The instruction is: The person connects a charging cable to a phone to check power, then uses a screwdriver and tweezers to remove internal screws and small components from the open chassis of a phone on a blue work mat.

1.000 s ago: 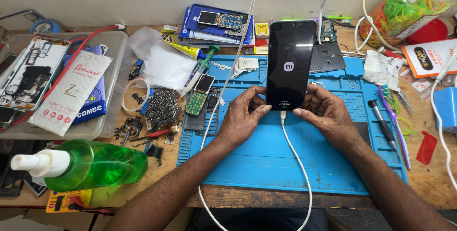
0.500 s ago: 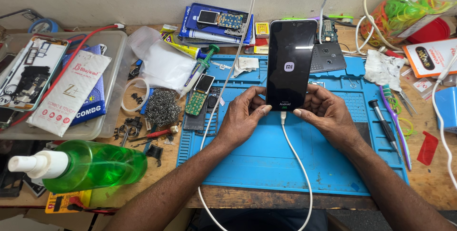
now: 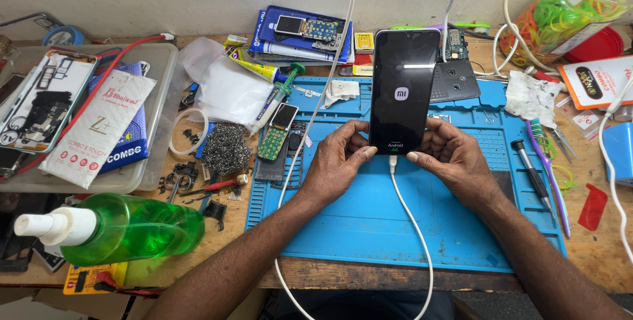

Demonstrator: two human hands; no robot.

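A: Phone — who has it?
B: Both hands. Left grip and right grip close on its lower edge, tilting it above the blue mat.
A: Attached?
B: White cable plugged underneath; green bottle far left on the surface.

Bright, even light from above; soft shadows under both hands. A glare streak crosses the phone screen. Sharp focus, edges slightly bowed.

Both forearms are bare to the frame's edge, with no sleeves showing. The left hand and right hand are bare too.
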